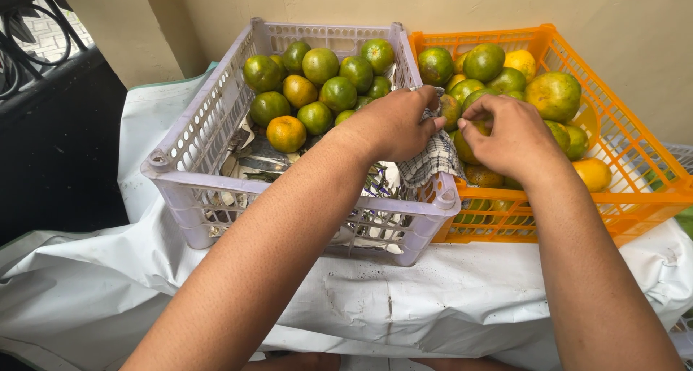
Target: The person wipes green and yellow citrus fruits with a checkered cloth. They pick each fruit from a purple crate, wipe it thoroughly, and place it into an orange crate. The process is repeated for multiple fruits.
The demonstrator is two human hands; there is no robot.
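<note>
From the head camera, both hands meet over the seam between the two crates. The left hand (393, 125) has its fingers pinched on a checked cloth (431, 162) that drapes over the shared rim of the lavender crate (209, 125) and hangs down toward its near corner. The right hand (511, 136) sits just beside it over the orange crate (635, 154), fingers curled around a greenish citrus fruit (456, 111) that is mostly hidden. The cloth lies directly between the two hands, closer to the left, its length running from the fingers down to the rim. How the fruit and cloth touch is hidden by the knuckles. Both crates rest on a white-covered table (404, 299).
</note>
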